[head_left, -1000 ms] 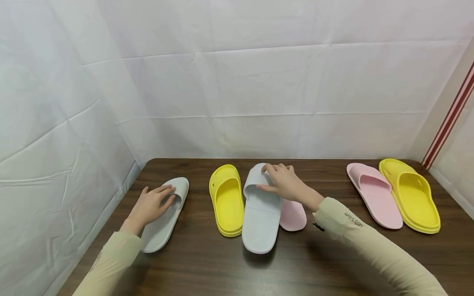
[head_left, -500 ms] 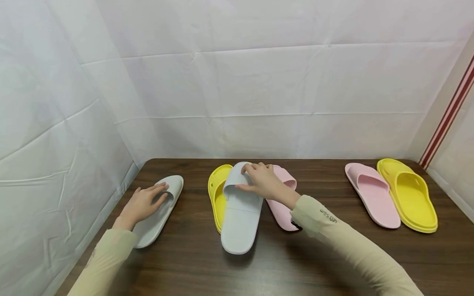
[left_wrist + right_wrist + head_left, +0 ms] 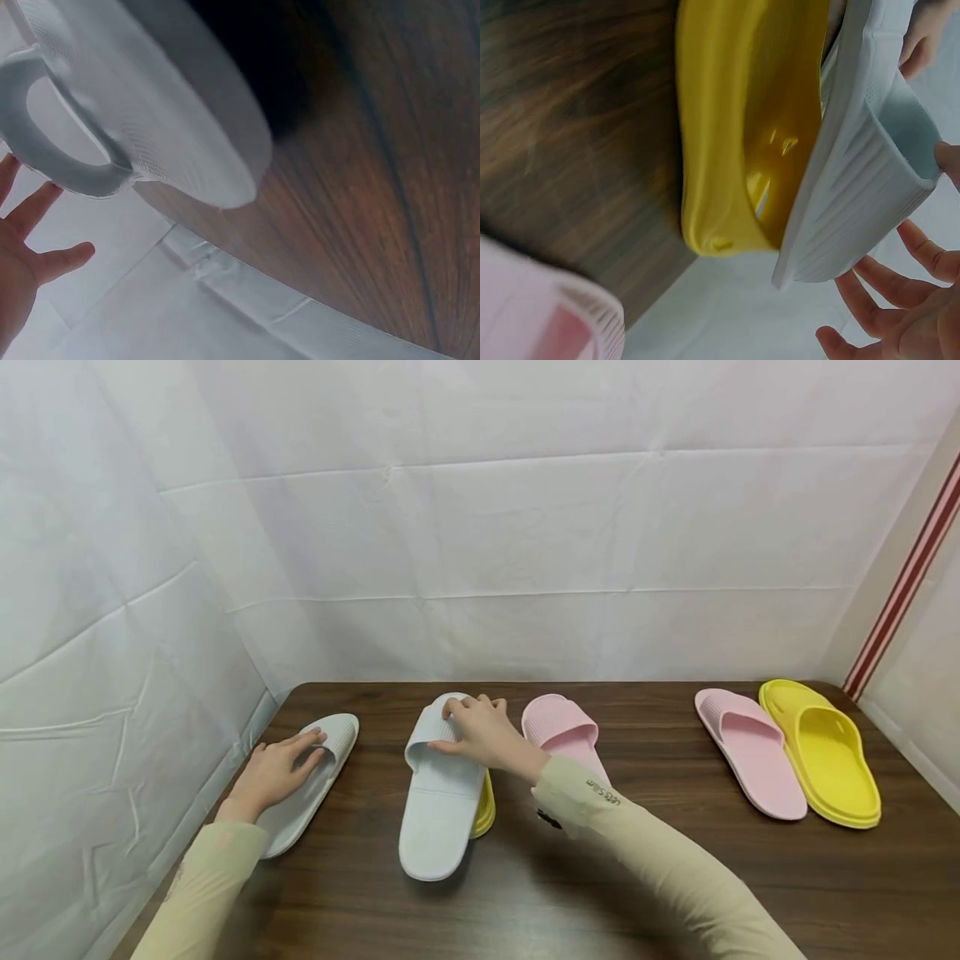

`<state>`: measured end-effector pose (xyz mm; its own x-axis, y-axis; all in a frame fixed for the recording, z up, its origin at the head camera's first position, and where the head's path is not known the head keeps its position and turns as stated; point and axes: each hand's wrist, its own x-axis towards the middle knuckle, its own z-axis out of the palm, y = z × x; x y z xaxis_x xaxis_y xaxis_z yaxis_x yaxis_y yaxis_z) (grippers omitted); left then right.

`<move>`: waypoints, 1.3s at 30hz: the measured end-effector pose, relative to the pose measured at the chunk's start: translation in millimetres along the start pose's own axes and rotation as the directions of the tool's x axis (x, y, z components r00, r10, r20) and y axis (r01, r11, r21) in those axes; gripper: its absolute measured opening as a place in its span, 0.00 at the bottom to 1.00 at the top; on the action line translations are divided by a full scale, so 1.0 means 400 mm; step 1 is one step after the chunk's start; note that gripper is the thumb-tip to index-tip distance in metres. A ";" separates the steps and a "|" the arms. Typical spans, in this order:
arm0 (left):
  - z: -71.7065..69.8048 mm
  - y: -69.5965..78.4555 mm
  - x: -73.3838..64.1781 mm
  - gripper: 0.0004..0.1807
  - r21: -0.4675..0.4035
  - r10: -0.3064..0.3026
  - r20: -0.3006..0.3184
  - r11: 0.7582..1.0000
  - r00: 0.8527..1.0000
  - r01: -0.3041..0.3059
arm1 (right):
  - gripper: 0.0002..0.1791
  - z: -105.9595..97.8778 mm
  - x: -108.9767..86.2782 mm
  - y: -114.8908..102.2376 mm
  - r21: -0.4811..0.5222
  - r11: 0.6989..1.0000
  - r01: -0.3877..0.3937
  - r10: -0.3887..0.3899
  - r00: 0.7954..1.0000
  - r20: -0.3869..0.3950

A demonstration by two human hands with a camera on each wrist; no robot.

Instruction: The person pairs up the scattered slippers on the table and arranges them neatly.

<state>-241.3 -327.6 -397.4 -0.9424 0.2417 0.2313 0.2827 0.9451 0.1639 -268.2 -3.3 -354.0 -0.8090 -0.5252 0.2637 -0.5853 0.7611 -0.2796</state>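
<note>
My right hand (image 3: 483, 731) grips a pale grey slide slipper (image 3: 438, 818) by its ribbed strap. In the right wrist view fingers curve over the strap and the thumb is at its opening. The slipper overlaps a yellow clog-style slipper (image 3: 486, 810), of which only the heel edge shows in the head view. My left hand (image 3: 273, 777) is at the strap of a matching grey slipper (image 3: 300, 810) at the table's left, fingers over it and thumb at the opening. In the left wrist view, fingertips meet the underlit strap edge of that slipper (image 3: 142, 97).
Right of my right hand lies a pink slipper (image 3: 558, 722), partly behind the forearm. Another pink slipper (image 3: 753, 756) and a yellow one (image 3: 836, 760) lie side by side at the far right. White cloth (image 3: 525, 527) hangs behind the dark wooden table (image 3: 652, 727).
My right hand has carried its grey slipper left, from over the pink slipper to over the yellow one. My left hand and its grey slipper have shifted slightly left.
</note>
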 end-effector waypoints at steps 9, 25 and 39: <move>-0.002 -0.008 -0.003 0.19 -0.009 0.034 -0.037 0.999 0.999 -0.035 | 0.25 0.038 0.043 -0.055 -0.052 0.998 0.047 -0.047 0.999 0.004; -0.003 -0.006 -0.020 0.22 -0.119 -0.009 0.001 0.993 1.000 0.009 | 0.24 0.117 0.069 -0.154 -0.066 0.992 0.112 -0.109 0.993 0.050; -0.004 0.006 -0.040 0.22 -0.134 0.029 -0.058 0.990 0.998 -0.037 | 0.22 0.189 0.055 -0.165 -0.088 0.983 0.164 -0.157 0.985 0.076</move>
<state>-225.2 -329.7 -399.4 -0.9218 0.2559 0.2912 0.3384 0.8977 0.2823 -251.3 -94.0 -399.7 -0.7086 -0.6660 0.2331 -0.7029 0.6952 -0.1506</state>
